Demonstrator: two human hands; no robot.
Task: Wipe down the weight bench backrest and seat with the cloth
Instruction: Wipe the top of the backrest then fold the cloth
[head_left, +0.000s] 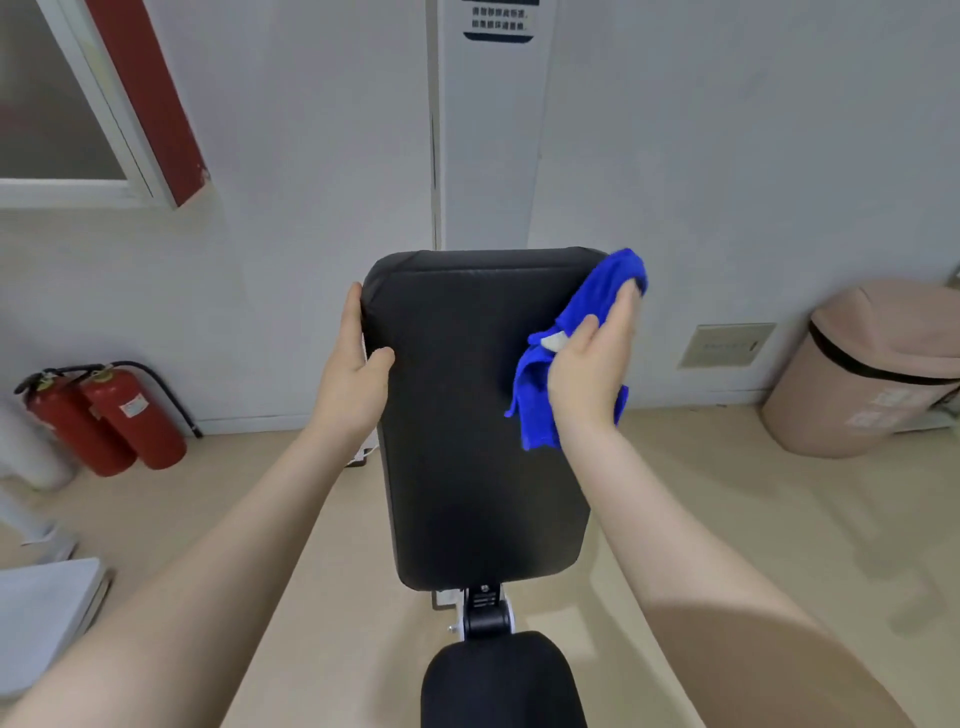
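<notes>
The black padded backrest (467, 415) stands tilted up in the middle of the view, with the black seat (498, 680) below it at the bottom edge. My left hand (353, 374) grips the backrest's upper left edge, thumb on the front face. My right hand (592, 364) holds a bright blue cloth (535, 410) pressed against the backrest's upper right edge; part of the cloth sticks out above my fingers near the top right corner.
A black hinge bracket (485, 613) joins backrest and seat. Two red fire extinguishers (109, 415) stand by the wall at left. A beige bin (872, 369) sits at right. A white wall is close behind the bench. A white object (41, 618) lies at lower left.
</notes>
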